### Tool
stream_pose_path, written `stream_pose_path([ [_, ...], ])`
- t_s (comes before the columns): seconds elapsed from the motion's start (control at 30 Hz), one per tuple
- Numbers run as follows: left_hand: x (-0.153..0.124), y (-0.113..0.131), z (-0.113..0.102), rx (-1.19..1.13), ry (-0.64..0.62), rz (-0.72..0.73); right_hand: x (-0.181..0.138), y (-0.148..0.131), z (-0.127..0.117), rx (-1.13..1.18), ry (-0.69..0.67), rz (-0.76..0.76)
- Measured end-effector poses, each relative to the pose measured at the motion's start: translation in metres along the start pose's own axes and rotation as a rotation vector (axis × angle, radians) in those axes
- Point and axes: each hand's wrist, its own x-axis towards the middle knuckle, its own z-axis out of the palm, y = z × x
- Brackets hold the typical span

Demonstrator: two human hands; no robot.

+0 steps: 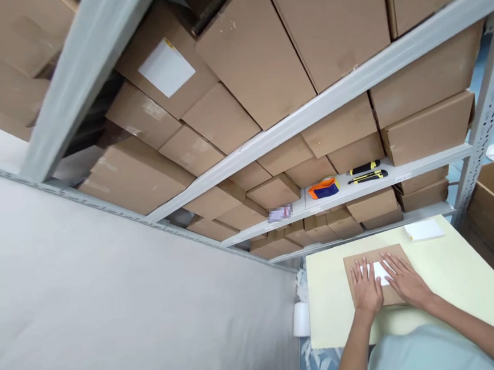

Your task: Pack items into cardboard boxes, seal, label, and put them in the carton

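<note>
Pressing flat, fingers spread: left hand (pixel 366 291) and right hand (pixel 404 282), side by side, palms down on a brown cardboard box (pixel 358 260). Pinned between and under the fingertips, a white label (pixel 380 269), nearer the right hand's fingers; long axis hard to tell under the hands. Beneath the box, a pale yellow table (pixel 463 270). Beyond the fingertips to the right, a white pad (pixel 424 230). Farther still, on the shelf (pixel 425 166), an orange-and-blue tape dispenser (pixel 323 188) and two yellow-black cutters (pixel 366 172). Above, stacked cartons (pixel 254 53).

Head camera tilts up at shelves (pixel 269 140), table (pixel 451 283) low.
</note>
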Motion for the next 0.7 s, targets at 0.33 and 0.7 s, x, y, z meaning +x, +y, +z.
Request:
stream_pose_path([
  [0.33,-0.007,0.002,0.009,-0.013,-0.017,0.018,-0.011,0.002,0.009,0.057,0.09,-0.004],
  [0.7,-0.009,0.01,0.008,-0.017,-0.015,0.012,-0.011,-0.01,-0.008,0.286,0.154,0.033],
])
